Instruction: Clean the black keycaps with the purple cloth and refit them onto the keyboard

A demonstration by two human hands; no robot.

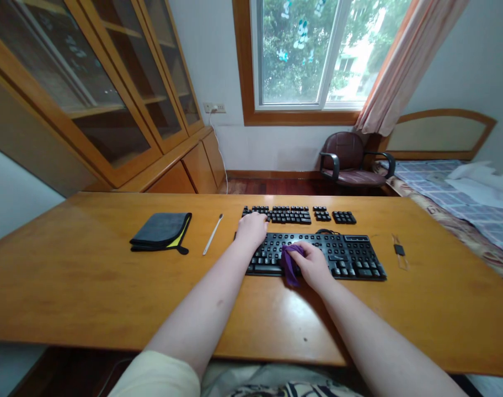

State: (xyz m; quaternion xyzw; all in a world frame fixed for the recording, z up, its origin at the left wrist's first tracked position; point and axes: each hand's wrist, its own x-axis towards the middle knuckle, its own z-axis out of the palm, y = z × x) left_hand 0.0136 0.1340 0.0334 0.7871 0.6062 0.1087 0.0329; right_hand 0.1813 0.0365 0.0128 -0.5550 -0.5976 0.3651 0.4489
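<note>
A black keyboard lies on the wooden desk in front of me, many of its keys taken off. Over its upper left corner my left hand is curled, gripping the edge; its fingertips are mostly hidden. My right hand pinches a purple cloth against the lower middle of the keyboard. Part of the cloth hangs over the front edge. Behind the keyboard, loose black keycaps stand in rows grouped like the key layout, close to my left hand.
On the left lie a folded grey cloth with yellow lining and a thin white brush. A small keycap puller with wire loops rests on the right. The desk reaches toward a chair and bed beyond.
</note>
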